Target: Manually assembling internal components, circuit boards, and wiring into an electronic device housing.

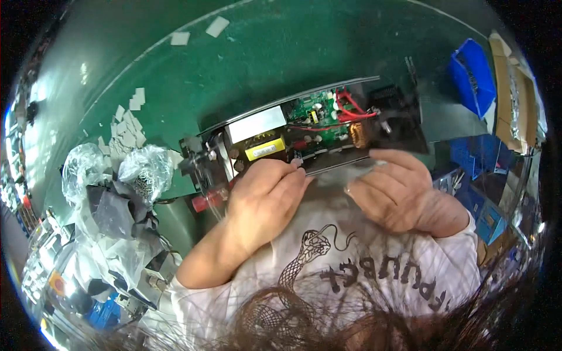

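Note:
An open black metal housing (413,131) with a power circuit board (319,126) lies in front of me. A yellow-wrapped transformer (265,150), a pale rectangular block (256,124), a copper coil (357,135) and red wires (349,106) sit inside it. My left hand (266,196) is closed at the housing's near edge, its fingertips pressed together; anything in them is too small to name. Close to the near edge on the right, my right hand (392,190) is curled closed and slightly blurred. A hazy, pale translucent patch shows between the hands; I cannot tell what it is.
Clear plastic bags (146,172) and dark grey sheets (114,213) pile up at left, beside scattered white pads (126,131). Two more white pads lie on the green mat (281,47) at the back. A blue bin (473,79) and a cardboard box (515,105) stand at right.

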Demonstrator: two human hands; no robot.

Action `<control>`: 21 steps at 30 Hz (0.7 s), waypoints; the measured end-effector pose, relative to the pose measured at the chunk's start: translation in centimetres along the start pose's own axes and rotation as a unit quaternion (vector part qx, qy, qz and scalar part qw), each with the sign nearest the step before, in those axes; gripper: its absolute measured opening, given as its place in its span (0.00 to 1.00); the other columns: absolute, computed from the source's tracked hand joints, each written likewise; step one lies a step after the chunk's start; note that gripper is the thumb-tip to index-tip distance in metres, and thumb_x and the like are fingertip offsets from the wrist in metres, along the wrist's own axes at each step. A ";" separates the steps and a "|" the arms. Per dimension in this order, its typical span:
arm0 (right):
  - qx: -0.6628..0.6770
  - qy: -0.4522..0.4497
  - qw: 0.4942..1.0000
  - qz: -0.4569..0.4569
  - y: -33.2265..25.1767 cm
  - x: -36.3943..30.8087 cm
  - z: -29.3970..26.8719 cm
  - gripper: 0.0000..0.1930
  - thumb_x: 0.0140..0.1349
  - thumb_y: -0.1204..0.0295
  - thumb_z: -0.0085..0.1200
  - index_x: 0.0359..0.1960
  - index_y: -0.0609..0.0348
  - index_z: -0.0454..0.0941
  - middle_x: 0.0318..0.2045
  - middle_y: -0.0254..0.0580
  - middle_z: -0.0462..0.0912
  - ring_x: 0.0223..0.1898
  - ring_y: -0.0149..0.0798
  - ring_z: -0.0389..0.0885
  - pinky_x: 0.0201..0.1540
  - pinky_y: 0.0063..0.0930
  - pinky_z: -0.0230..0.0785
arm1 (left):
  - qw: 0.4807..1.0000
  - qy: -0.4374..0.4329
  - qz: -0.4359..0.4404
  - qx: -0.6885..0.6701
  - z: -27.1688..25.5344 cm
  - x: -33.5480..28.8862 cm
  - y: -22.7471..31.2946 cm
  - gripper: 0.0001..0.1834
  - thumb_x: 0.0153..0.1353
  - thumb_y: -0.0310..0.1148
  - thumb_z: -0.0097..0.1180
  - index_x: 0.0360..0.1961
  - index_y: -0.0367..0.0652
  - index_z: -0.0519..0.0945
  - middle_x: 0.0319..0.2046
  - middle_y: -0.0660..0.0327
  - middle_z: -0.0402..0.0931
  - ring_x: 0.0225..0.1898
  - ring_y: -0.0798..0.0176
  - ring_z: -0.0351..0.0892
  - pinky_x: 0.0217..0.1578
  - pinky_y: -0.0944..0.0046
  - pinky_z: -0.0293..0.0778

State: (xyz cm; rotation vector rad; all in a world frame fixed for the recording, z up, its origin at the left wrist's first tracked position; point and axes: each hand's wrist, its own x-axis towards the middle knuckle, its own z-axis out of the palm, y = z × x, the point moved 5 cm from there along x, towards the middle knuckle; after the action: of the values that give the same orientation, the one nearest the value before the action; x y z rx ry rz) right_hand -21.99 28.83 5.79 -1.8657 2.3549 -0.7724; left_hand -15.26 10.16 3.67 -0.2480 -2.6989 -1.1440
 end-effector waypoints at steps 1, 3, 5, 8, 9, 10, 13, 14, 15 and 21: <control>0.001 0.029 0.999 -0.027 -0.6 -0.4 -0.6 0.15 0.48 0.73 0.69 0.39 0.56 0.82 0.32 0.34 0.82 0.30 0.40 0.81 0.45 0.41 0.79 | 1.000 -0.011 0.015 0.016 -0.1 0.1 0.0 0.11 0.49 0.24 0.71 0.34 0.39 0.83 0.33 0.57 0.79 0.33 0.54 0.81 0.34 0.59 0.80; 0.047 0.019 0.999 0.001 -0.8 -0.4 -0.8 0.14 0.48 0.72 0.69 0.37 0.56 0.83 0.31 0.33 0.82 0.29 0.39 0.81 0.41 0.38 0.77 | 0.998 -0.017 0.031 0.046 -0.1 0.0 -0.4 0.10 0.50 0.26 0.70 0.33 0.41 0.82 0.34 0.58 0.79 0.35 0.54 0.80 0.35 0.58 0.80; 0.135 0.020 0.989 0.060 -0.9 -0.9 0.7 0.10 0.49 0.72 0.70 0.33 0.55 0.84 0.29 0.34 0.83 0.26 0.40 0.81 0.32 0.36 0.73 | 0.997 0.000 0.026 0.066 0.0 -0.3 -0.4 0.11 0.50 0.27 0.71 0.33 0.42 0.82 0.34 0.58 0.79 0.35 0.55 0.81 0.36 0.58 0.80; 0.194 -0.010 0.973 0.123 -1.4 -1.1 1.8 0.08 0.50 0.72 0.69 0.33 0.54 0.85 0.26 0.38 0.84 0.26 0.42 0.81 0.31 0.37 0.73 | 0.995 0.036 0.026 0.089 0.3 -0.7 0.2 0.12 0.49 0.28 0.71 0.35 0.43 0.82 0.34 0.59 0.78 0.36 0.53 0.81 0.36 0.57 0.80; 0.192 -0.003 0.973 0.127 -1.6 -1.2 1.9 0.08 0.50 0.72 0.69 0.33 0.54 0.85 0.26 0.38 0.84 0.26 0.42 0.81 0.31 0.37 0.73 | 0.989 0.057 0.078 0.112 0.1 -0.8 1.5 0.13 0.49 0.28 0.71 0.36 0.43 0.82 0.35 0.59 0.79 0.36 0.52 0.81 0.37 0.56 0.80; 0.265 -0.017 0.950 0.163 -1.6 -1.4 2.3 0.07 0.51 0.72 0.68 0.32 0.54 0.85 0.25 0.40 0.84 0.26 0.43 0.81 0.30 0.38 0.73 | 0.980 0.077 0.130 0.133 -0.1 -1.1 2.6 0.14 0.48 0.27 0.71 0.38 0.43 0.83 0.35 0.58 0.79 0.37 0.50 0.81 0.37 0.55 0.80; 0.396 -0.054 0.894 0.202 -1.8 -2.3 4.2 0.06 0.53 0.71 0.68 0.31 0.56 0.85 0.25 0.43 0.84 0.25 0.44 0.82 0.29 0.37 0.73 | 0.988 -0.040 0.146 -0.021 0.6 -3.0 4.0 0.18 0.48 0.25 0.69 0.43 0.40 0.84 0.37 0.56 0.80 0.38 0.49 0.82 0.40 0.55 0.80; 0.452 -0.083 0.865 0.202 -1.9 -2.6 5.0 0.05 0.54 0.72 0.68 0.30 0.57 0.84 0.25 0.44 0.84 0.25 0.43 0.82 0.28 0.36 0.72 | 0.984 -0.102 0.115 -0.091 1.2 -3.5 4.2 0.18 0.48 0.22 0.69 0.43 0.39 0.85 0.36 0.55 0.81 0.38 0.50 0.83 0.40 0.55 0.80; 0.472 -0.111 0.848 0.214 -1.7 -2.2 4.7 0.06 0.54 0.74 0.68 0.30 0.60 0.83 0.22 0.41 0.82 0.24 0.33 0.80 0.27 0.29 0.70 | 0.983 -0.108 0.120 -0.089 1.3 -3.6 4.3 0.18 0.48 0.22 0.69 0.43 0.39 0.85 0.36 0.55 0.81 0.38 0.50 0.83 0.40 0.55 0.80; 0.608 -0.145 0.719 0.305 -2.4 -4.0 7.0 0.08 0.57 0.74 0.68 0.29 0.63 0.80 0.21 0.31 0.79 0.24 0.20 0.72 0.25 0.21 0.63 | 0.967 -0.120 0.225 0.002 1.5 -4.8 5.5 0.14 0.50 0.24 0.66 0.40 0.39 0.85 0.36 0.58 0.81 0.39 0.54 0.83 0.37 0.58 0.81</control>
State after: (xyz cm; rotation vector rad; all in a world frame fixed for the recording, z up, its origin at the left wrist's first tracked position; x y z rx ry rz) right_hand -16.42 29.71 -0.43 -0.5279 1.3516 -1.2868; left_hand -9.55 14.66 5.24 -0.9973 -2.6308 -1.0199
